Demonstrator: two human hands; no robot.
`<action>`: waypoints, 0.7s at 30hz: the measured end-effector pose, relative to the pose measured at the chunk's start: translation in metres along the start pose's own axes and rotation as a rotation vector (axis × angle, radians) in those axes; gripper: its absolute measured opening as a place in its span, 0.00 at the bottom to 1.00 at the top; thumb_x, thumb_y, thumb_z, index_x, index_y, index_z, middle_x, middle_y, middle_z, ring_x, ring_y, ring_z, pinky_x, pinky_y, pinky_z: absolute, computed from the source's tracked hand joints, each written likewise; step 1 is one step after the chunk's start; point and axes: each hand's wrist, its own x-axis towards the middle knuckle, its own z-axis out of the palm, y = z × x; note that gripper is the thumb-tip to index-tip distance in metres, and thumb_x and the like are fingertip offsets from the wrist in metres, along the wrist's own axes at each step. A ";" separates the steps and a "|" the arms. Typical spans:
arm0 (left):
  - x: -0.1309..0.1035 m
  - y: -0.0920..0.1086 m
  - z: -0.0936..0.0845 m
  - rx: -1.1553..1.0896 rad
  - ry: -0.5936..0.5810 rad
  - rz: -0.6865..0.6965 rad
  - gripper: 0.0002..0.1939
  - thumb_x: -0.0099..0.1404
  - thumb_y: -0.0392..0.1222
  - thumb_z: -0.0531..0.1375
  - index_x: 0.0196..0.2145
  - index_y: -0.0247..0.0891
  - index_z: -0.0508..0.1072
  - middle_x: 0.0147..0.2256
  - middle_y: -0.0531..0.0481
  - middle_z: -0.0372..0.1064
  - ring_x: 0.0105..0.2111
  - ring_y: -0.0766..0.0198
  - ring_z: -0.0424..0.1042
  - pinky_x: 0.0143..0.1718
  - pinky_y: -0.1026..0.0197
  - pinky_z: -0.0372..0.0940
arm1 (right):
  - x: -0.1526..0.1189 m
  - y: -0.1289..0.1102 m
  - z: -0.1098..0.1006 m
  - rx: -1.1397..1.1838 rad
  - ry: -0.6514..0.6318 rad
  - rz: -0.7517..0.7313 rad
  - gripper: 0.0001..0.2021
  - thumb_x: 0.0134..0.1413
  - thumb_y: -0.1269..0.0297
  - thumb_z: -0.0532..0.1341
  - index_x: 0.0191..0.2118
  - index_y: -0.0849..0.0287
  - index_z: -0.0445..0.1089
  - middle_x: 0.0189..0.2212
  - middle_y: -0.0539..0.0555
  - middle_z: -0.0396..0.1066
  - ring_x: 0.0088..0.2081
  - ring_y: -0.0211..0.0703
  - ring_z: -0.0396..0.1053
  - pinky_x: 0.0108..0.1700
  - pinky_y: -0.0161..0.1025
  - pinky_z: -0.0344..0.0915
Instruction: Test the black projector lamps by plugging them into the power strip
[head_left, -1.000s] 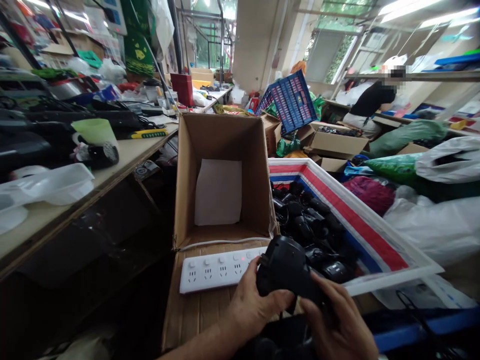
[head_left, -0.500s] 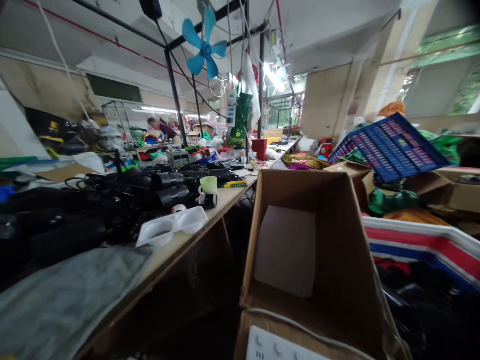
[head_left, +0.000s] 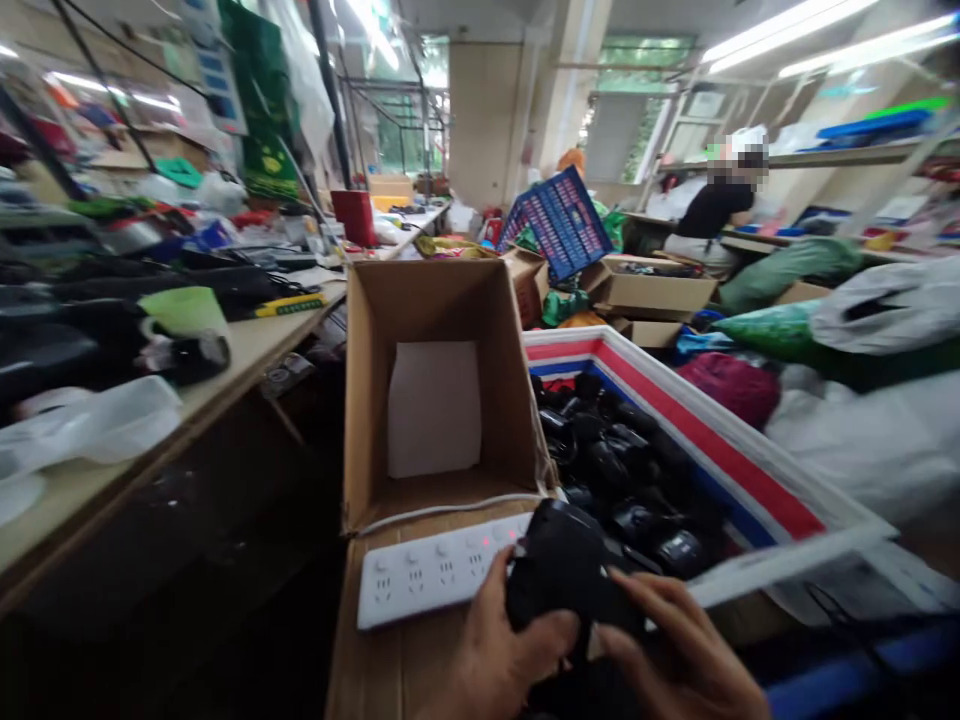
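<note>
A black plastic device (head_left: 562,555) of a kind I cannot make out is held low in the head view, just right of a white power strip (head_left: 420,575). My left hand (head_left: 499,650) is closed around its left side, the thumb lying across the near face. On the other side, my right hand (head_left: 679,640) grips it with thumb and fingers. The device's lower part is dark and partly hidden by my hands. The power strip lies on a cardboard flap in front of an open cardboard box (head_left: 435,300), with a white sheet (head_left: 435,410) inside.
To the right stands a striped, white-rimmed bin (head_left: 720,440) full of black devices. A workbench (head_left: 247,350) on the left carries dark items, a light green cup (head_left: 184,312) and clear plastic trays (head_left: 97,425). Behind are a blue crate (head_left: 559,225) and a person (head_left: 709,210).
The view has swung to the right and down. Both my hands, out of sight before, now show with the black device between them.
</note>
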 end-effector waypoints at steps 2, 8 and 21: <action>0.006 0.006 -0.001 0.011 -0.045 0.034 0.40 0.48 0.54 0.67 0.54 0.36 0.61 0.44 0.41 0.70 0.46 0.47 0.68 0.45 0.51 0.65 | -0.003 -0.008 0.005 0.033 -0.033 -0.068 0.12 0.47 0.65 0.67 0.41 0.52 0.74 0.35 0.52 0.73 0.32 0.44 0.74 0.32 0.32 0.72; -0.002 0.015 0.002 0.049 -0.101 0.003 0.39 0.50 0.52 0.67 0.55 0.35 0.59 0.44 0.42 0.70 0.45 0.50 0.68 0.45 0.54 0.64 | 0.009 -0.004 0.008 0.094 0.073 0.257 0.09 0.54 0.59 0.61 0.38 0.57 0.74 0.32 0.53 0.74 0.34 0.45 0.73 0.35 0.35 0.71; 0.000 0.018 -0.002 0.256 -0.030 0.001 0.43 0.46 0.44 0.68 0.58 0.39 0.57 0.49 0.42 0.67 0.48 0.45 0.66 0.49 0.49 0.61 | -0.011 0.006 -0.002 0.041 0.134 0.270 0.11 0.54 0.57 0.61 0.41 0.54 0.74 0.38 0.55 0.72 0.39 0.51 0.72 0.37 0.42 0.72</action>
